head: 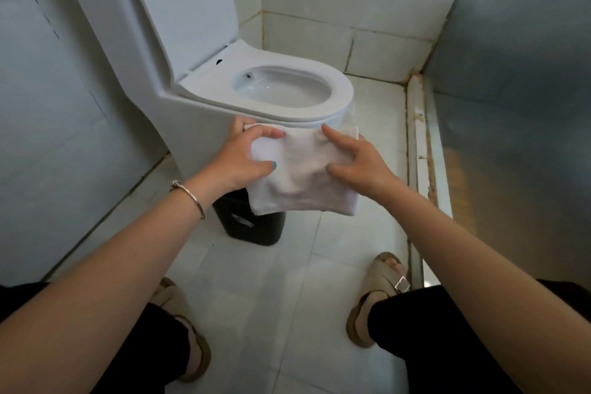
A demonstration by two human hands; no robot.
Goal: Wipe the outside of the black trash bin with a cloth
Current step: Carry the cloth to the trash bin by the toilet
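At centre frame, the left hand [243, 153] pinches the left edge of the white cloth [300, 176]; the right hand [355, 163] grips its right edge, thumb and fingers curled into the fabric. The 2 hands hold it spread above the black bin [252, 227], which stands on the floor tiles [287, 297] beside the toilet [281, 89].

Risks: the cloth may brush the toilet rim, or the light bin may slide when pressed.

The pale mark on the bin is unreadable.

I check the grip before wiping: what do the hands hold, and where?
Both hold the white cloth: left hand grips its left edge, right hand pinches its right side with fingers and thumb.
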